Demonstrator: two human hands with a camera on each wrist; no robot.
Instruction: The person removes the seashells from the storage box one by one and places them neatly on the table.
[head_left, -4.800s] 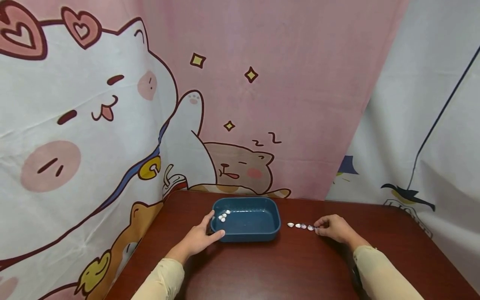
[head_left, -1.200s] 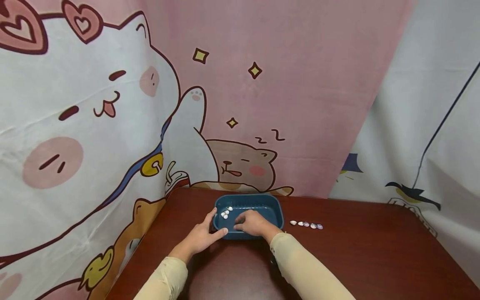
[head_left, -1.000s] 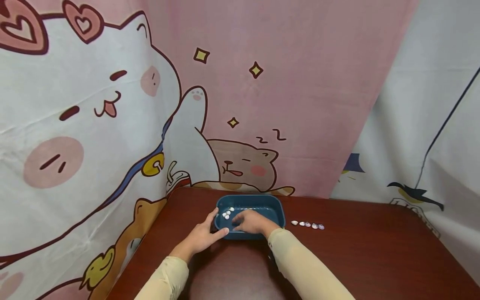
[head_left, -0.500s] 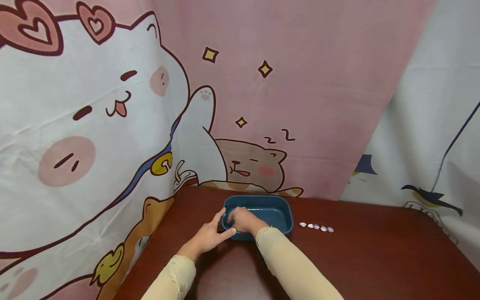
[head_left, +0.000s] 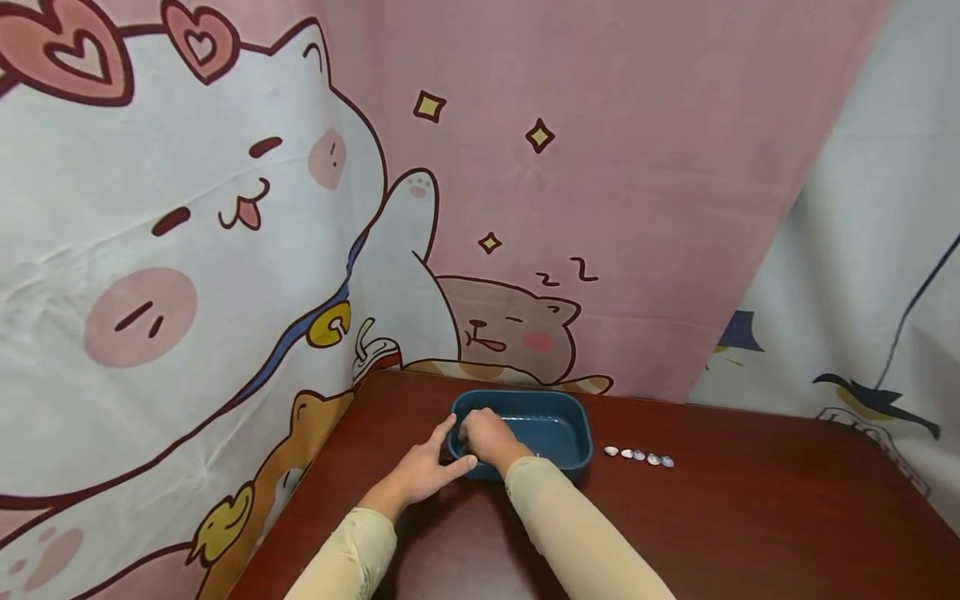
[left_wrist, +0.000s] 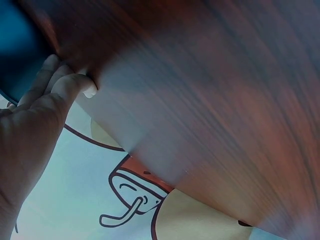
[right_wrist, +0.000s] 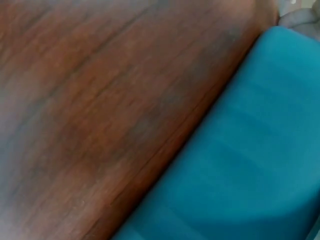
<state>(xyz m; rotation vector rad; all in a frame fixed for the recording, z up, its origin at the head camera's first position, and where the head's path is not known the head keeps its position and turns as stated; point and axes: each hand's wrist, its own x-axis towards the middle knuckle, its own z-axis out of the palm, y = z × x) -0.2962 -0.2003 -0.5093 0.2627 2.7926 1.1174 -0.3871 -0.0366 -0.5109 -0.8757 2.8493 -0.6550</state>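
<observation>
A blue rectangular basin (head_left: 558, 433) sits on the table. My left hand (head_left: 423, 473) grips its left end, thumb at the front corner and fingers along the side; the left wrist view shows curled fingers (left_wrist: 72, 90) against the basin's outside. Inside the basin, at its left end, is my right hand (head_left: 491, 437) with bent fingers; their tips are hidden, as are the small white shells there. To the right of the basin several small white and purple shells (head_left: 639, 455) lie in a row. The right wrist view shows mostly the basin's outer wall (right_wrist: 250, 140).
The dark red-brown wooden table (head_left: 720, 517) carries the basin and shells. Behind it and along both sides hangs a cloth (head_left: 637, 167) printed with cartoon cats.
My right hand has gone from the row's right end into the basin, then leftward over the shells inside. The row now has its fifth shell uncovered. My left hand stays on the basin.
</observation>
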